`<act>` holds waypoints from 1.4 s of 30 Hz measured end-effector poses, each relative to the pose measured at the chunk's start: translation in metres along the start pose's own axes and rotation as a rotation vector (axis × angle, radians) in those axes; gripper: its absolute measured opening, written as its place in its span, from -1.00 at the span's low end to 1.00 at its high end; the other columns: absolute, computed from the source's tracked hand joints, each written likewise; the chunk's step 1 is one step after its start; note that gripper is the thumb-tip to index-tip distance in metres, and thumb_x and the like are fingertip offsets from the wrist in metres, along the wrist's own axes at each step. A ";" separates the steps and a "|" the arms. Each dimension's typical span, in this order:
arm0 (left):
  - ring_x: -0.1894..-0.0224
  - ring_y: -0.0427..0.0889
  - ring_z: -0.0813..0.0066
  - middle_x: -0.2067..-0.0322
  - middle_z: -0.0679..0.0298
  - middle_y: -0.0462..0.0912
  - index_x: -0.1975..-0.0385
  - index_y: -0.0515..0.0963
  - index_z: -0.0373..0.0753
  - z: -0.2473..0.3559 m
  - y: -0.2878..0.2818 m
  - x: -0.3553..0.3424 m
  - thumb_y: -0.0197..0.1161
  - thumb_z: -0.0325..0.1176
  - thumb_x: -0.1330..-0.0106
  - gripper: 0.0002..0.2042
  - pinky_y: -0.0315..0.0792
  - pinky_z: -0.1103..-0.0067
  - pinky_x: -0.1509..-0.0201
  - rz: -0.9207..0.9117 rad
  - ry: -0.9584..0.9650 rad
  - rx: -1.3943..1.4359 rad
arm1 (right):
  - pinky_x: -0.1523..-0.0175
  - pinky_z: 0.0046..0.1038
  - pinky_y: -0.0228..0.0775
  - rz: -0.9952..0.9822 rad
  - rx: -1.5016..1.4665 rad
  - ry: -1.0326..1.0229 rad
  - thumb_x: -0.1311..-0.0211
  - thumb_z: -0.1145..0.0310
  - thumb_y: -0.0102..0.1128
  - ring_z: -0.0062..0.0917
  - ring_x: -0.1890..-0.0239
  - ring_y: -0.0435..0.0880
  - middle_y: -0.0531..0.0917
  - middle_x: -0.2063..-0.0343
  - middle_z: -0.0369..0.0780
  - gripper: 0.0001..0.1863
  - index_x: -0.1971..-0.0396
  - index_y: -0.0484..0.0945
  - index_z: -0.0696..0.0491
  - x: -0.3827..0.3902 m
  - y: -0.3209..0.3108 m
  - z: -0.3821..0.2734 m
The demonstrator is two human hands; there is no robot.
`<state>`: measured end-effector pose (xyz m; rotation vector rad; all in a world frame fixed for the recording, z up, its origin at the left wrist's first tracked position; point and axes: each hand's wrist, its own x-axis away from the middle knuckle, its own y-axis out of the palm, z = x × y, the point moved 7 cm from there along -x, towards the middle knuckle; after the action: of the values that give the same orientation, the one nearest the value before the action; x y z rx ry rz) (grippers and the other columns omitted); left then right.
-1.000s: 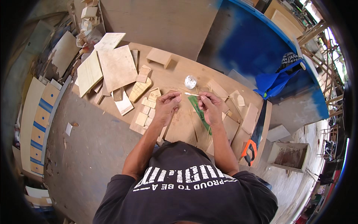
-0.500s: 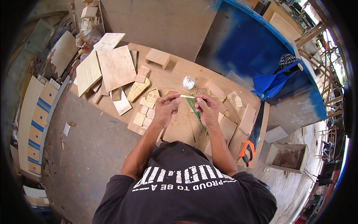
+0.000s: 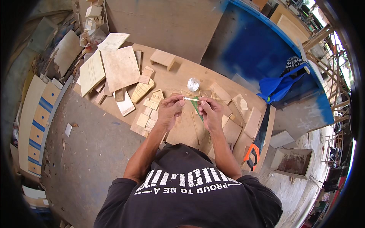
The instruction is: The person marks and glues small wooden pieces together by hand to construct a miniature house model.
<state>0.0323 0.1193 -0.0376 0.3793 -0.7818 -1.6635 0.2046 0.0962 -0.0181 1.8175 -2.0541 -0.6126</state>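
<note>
Between my two hands is a thin pale wooden stick [image 3: 192, 99] with white stuff along its left part. My left hand [image 3: 170, 110] pinches its left end; my right hand [image 3: 210, 112] pinches it at the right. Just beyond them is a small white round container [image 3: 193, 84] of white material. Under the stick, partly hidden, lies a green object [image 3: 199, 110], with loose thin sticks [image 3: 194, 125] around it. Small wooden blocks and a little house-shaped piece [image 3: 157, 94] lie beside my left hand on the plywood worktop [image 3: 182, 60].
Stacked boards [image 3: 119, 68] cover the worktop's left end. A handsaw with orange handle [image 3: 252, 155] lies at the right end, near a blue cloth [image 3: 277, 87]. A blue-painted panel [image 3: 254, 45] stands behind. An open box [image 3: 292, 162] is on the floor at right.
My hands have drawn a little closer on the stick. Earlier it angled out to the right with more length showing; now more of it is covered by my fingers.
</note>
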 end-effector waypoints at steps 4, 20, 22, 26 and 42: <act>0.47 0.36 0.83 0.33 0.54 0.57 0.25 0.68 -0.20 0.000 0.001 0.002 0.41 -0.53 -0.23 -0.87 0.16 0.77 0.53 0.003 0.007 -0.003 | 0.40 -0.60 0.35 -0.045 0.021 0.002 -0.32 0.59 0.19 -0.62 0.46 0.54 0.67 0.37 -0.21 -0.86 0.18 0.66 0.25 -0.001 -0.001 0.003; 0.55 0.32 0.82 0.40 0.48 0.58 0.23 0.67 -0.24 0.007 -0.001 0.007 0.41 -0.52 -0.23 -0.86 0.11 0.77 0.57 0.008 0.066 0.048 | 0.41 -0.60 0.36 -0.027 0.041 0.002 -0.30 0.62 0.18 -0.64 0.47 0.54 0.67 0.39 -0.22 -0.86 0.20 0.67 0.24 0.000 0.005 0.004; 0.55 0.32 0.81 0.39 0.48 0.59 0.23 0.67 -0.24 0.006 -0.002 0.007 0.42 -0.52 -0.22 -0.86 0.11 0.76 0.57 0.005 0.049 0.045 | 0.41 -0.60 0.36 -0.013 0.058 0.015 -0.30 0.62 0.18 -0.64 0.47 0.54 0.67 0.39 -0.22 -0.86 0.20 0.67 0.24 -0.001 0.004 0.005; 0.54 0.33 0.80 0.38 0.46 0.59 0.23 0.67 -0.25 0.007 -0.005 0.007 0.42 -0.53 -0.22 -0.86 0.11 0.75 0.57 0.022 0.076 0.038 | 0.42 -0.62 0.35 0.004 0.028 -0.003 -0.30 0.60 0.19 -0.65 0.47 0.54 0.67 0.40 -0.22 -0.87 0.20 0.67 0.23 -0.001 0.003 0.003; 0.37 0.60 0.58 0.36 0.22 0.67 0.29 0.70 -0.36 0.039 -0.048 0.059 0.44 -0.49 -0.18 -0.85 0.49 0.68 0.31 0.318 0.600 -1.006 | 0.16 -0.12 0.51 0.002 1.715 -0.379 -0.31 0.37 0.11 -0.08 0.24 0.66 0.67 0.29 -0.08 -0.79 0.11 0.62 0.03 -0.139 -0.062 0.065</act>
<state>-0.0426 0.0778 -0.0318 0.0126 0.4437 -1.3303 0.2418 0.2344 -0.1006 2.3746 -3.1193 1.4329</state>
